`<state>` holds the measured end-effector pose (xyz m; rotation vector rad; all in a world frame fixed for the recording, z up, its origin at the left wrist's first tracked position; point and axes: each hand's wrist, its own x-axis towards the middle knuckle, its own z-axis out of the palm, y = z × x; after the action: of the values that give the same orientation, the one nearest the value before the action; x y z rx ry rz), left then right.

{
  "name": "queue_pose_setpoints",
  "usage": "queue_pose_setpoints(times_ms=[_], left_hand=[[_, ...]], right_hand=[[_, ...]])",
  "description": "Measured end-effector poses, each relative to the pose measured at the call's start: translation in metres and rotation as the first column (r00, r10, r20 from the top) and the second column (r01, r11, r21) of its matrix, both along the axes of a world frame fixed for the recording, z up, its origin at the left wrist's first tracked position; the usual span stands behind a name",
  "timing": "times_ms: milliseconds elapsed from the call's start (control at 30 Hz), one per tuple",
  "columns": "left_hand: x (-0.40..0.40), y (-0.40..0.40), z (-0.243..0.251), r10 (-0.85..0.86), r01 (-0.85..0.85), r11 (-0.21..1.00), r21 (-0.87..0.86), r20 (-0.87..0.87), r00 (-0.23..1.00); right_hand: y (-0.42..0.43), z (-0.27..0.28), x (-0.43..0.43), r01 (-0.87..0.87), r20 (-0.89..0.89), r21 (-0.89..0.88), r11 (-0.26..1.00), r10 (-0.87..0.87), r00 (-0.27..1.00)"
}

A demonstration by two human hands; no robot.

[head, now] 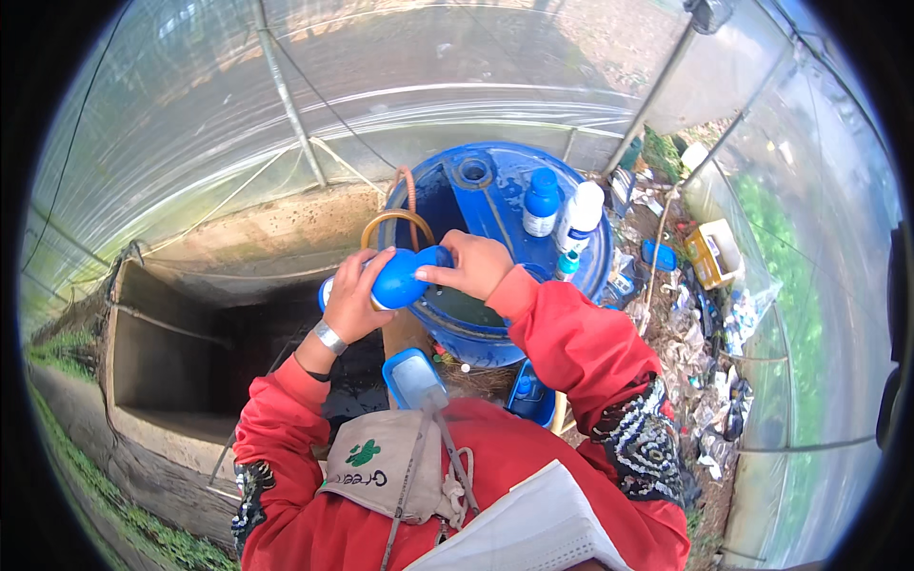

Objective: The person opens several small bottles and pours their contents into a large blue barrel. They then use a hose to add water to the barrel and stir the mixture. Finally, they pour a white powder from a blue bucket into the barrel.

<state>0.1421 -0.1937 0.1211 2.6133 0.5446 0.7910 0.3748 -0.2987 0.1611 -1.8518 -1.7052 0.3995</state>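
My left hand [348,305] is wrapped around the body of a blue plastic bottle [401,281], which is tilted nearly onto its side. At the neck end, my right hand [477,265] grips the blue cap [435,257] between thumb and fingers. Whether the cap is loose cannot be told. Below the bottle is a blue plastic drum [493,221] with a cut-open top, and some liquid [468,308] shows inside. On its top stand a blue bottle with a white label [540,203], a white bottle [580,218] and a small teal-capped bottle [568,264].
A deep concrete tank [164,357] lies to the left, dark inside. A brown hose [393,216] loops over the drum's rim. Near my body are a light blue container [414,378] and a dark blue one [546,410]. Litter [685,342] and a yellow container [707,260] lie to the right.
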Motion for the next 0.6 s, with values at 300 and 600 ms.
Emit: queue_pose_setpoints(times_ms=[300,600], left_hand=[[0.073,-0.003,0.006,-0.110,0.165,0.947,0.276,-0.202,0.973],[0.164,-0.047,0.058,-0.321,0.395,0.840,0.374,-0.245,0.915]], right_hand=[[-0.066,-0.051,0.050,0.061,-0.052,0.199,0.978,-0.051,0.997],[-0.160,-0.033,0.106,0.270,-0.164,0.213,0.939,-0.239,0.957]])
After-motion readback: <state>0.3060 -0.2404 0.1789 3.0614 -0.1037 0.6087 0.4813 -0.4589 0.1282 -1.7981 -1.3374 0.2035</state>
